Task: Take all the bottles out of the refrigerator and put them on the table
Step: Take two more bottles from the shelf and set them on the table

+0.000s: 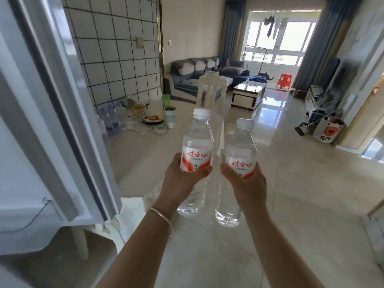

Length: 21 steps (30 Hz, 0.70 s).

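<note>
Left grip (182,179) and right grip (247,183), each round a bottle (197,150).

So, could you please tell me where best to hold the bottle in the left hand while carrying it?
Around the labelled middle, from the side, as the left hand grips the left bottle now: the body is round and upright, and the white cap stays free.

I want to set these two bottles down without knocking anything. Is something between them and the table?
Nothing visible blocks the way. Each hand, left and right, holds a bottle above the table; dishes and other bottles crowd its far left.
</note>
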Available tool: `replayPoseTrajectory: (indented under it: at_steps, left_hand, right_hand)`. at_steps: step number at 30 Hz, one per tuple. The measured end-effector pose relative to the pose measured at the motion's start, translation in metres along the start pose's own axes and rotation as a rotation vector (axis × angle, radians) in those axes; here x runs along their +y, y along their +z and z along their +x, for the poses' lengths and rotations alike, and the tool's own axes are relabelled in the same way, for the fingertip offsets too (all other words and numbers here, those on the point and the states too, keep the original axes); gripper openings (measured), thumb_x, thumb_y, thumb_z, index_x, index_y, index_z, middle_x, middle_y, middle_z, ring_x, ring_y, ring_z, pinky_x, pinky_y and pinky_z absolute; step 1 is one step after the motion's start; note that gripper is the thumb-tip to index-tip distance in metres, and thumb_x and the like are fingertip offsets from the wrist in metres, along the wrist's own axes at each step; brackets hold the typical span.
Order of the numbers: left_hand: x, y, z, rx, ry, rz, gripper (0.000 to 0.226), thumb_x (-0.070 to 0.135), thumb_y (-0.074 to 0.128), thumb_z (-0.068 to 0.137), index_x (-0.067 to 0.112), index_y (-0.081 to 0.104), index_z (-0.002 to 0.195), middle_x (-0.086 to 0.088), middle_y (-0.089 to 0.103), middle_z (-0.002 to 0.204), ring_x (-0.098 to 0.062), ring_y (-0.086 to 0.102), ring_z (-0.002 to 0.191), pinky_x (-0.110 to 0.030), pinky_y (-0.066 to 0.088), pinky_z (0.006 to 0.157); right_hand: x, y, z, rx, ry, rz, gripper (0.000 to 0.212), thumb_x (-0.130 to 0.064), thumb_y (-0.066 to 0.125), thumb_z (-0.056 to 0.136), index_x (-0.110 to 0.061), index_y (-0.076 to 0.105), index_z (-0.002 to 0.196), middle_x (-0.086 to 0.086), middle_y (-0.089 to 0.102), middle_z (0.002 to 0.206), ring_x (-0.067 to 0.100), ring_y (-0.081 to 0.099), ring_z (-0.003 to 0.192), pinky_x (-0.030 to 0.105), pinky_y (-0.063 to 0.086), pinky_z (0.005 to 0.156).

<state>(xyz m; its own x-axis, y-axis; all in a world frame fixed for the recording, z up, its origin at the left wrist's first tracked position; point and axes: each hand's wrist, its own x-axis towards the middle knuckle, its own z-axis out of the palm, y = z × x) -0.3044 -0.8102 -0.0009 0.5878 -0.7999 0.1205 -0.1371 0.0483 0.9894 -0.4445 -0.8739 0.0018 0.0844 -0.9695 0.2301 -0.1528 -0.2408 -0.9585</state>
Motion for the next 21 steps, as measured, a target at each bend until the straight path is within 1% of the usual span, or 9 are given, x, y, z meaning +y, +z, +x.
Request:
replayPoseTrajectory:
  at_steps: [3,5,7,10,11,14,17,20,21]
  left_hand:
    - [-0.002,0.006,0.071,0.012,-0.004,-0.006,0.069,0.045,0.08,0.049,0.022,0.059,0.11,0.002,0.072,0.099,-0.014,0.069,0.088,-0.034,0.058,0.079]
    - [-0.006,0.007,0.114,0.041,-0.006,-0.037,0.061,0.034,0.084,0.057,0.019,0.058,0.111,0.0,0.071,0.1,-0.015,0.069,0.089,-0.033,0.058,0.078]
    - [-0.014,0.007,0.151,0.083,-0.02,-0.063,0.056,0.024,0.083,0.063,0.017,0.058,0.113,-0.003,0.071,0.101,-0.018,0.069,0.09,-0.03,0.057,0.076]
    - [-0.028,0.002,0.199,0.155,-0.038,-0.054,0.064,0.032,0.083,0.055,0.019,0.058,0.112,0.0,0.071,0.099,-0.016,0.069,0.089,-0.029,0.056,0.074]
    - [-0.032,0.0,0.216,0.184,-0.043,-0.047,0.066,0.038,0.081,0.05,0.021,0.058,0.11,0.003,0.071,0.096,-0.013,0.069,0.087,-0.027,0.055,0.073]
    - [-0.047,-0.007,0.268,0.283,-0.044,-0.023,0.058,0.045,0.077,0.045,0.029,0.06,0.099,0.012,0.072,0.087,-0.003,0.068,0.081,-0.024,0.055,0.072]
    - [-0.072,-0.015,0.321,0.414,-0.085,-0.031,0.073,0.048,0.078,0.043,0.025,0.058,0.109,0.007,0.071,0.099,-0.011,0.068,0.09,-0.03,0.055,0.079]
    - [-0.092,-0.021,0.371,0.557,-0.141,-0.048,0.063,0.037,0.085,0.054,0.022,0.058,0.109,0.002,0.07,0.1,-0.018,0.068,0.092,-0.031,0.055,0.078]
    - [-0.097,-0.023,0.387,0.596,-0.149,-0.052,0.058,0.032,0.085,0.059,0.021,0.059,0.11,0.001,0.07,0.1,-0.018,0.067,0.091,-0.028,0.054,0.075]
  right_hand:
    - [0.004,0.032,0.067,-0.027,-0.009,0.016,0.045,-0.034,0.08,0.065,-0.014,0.06,0.1,0.002,0.067,0.084,0.007,0.061,0.068,0.004,0.04,0.046]
    - [0.005,0.056,0.108,-0.066,-0.014,0.022,0.044,-0.033,0.08,0.065,-0.016,0.059,0.1,-0.001,0.065,0.082,0.004,0.06,0.067,0.003,0.04,0.045]
    - [0.009,0.079,0.144,-0.104,-0.022,0.022,0.043,-0.032,0.08,0.064,-0.019,0.058,0.097,-0.007,0.063,0.077,0.003,0.059,0.066,0.006,0.04,0.045]
    - [0.023,0.117,0.192,-0.172,-0.021,0.028,0.044,-0.036,0.079,0.062,-0.018,0.059,0.096,-0.008,0.064,0.077,0.009,0.062,0.069,0.017,0.042,0.053]
    - [0.027,0.131,0.208,-0.204,-0.019,0.033,0.045,-0.037,0.078,0.062,-0.017,0.059,0.098,-0.007,0.065,0.078,0.01,0.063,0.07,0.02,0.042,0.054]
    - [0.042,0.177,0.26,-0.317,-0.026,0.033,0.042,-0.035,0.078,0.066,-0.018,0.06,0.1,-0.005,0.066,0.08,0.01,0.063,0.071,0.021,0.042,0.054]
    - [0.056,0.222,0.31,-0.432,-0.02,0.055,0.039,-0.033,0.079,0.067,-0.022,0.058,0.097,-0.011,0.063,0.077,0.005,0.06,0.069,0.022,0.043,0.054]
    - [0.07,0.267,0.357,-0.607,0.01,0.089,0.039,-0.03,0.08,0.066,-0.025,0.056,0.096,-0.011,0.063,0.077,0.004,0.06,0.068,0.015,0.045,0.052]
    - [0.073,0.283,0.371,-0.661,0.013,0.112,0.043,-0.034,0.081,0.062,-0.026,0.055,0.095,-0.008,0.065,0.078,0.008,0.062,0.069,0.017,0.048,0.056]
